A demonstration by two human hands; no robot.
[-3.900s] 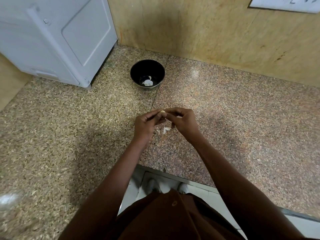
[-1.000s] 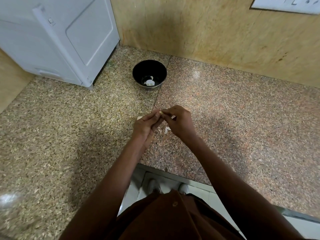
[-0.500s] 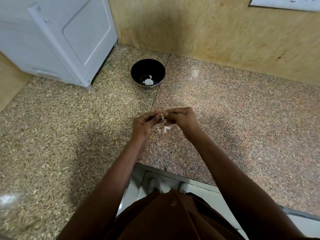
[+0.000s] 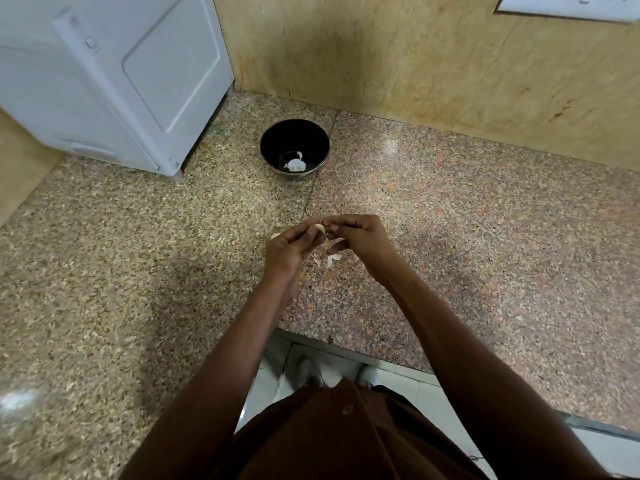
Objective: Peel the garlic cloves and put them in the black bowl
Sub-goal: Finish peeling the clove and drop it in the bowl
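- Speckled granite counter (image 4: 450, 237) against a tan stone wall; white appliance (image 4: 114, 74) stands left of the black bowl (image 4: 273, 140).
- Black bowl sits at the back by the wall; pale peeled pieces (image 4: 295, 164) lie inside it.
- Left hand (image 4: 291, 249) pinches a garlic clove (image 4: 320, 228) at its fingertips, well in front of the bowl.
- Right hand (image 4: 363, 242) pinches at the clove's end, fingers curled, apparently picking skin.
- Loose skin scraps (image 4: 330, 260) lie on the counter beneath the hands.
- Risk: the slick clove could pop from so small a pinch and skid off the front edge.
- Risk: clinging skin may ride into the bowl.
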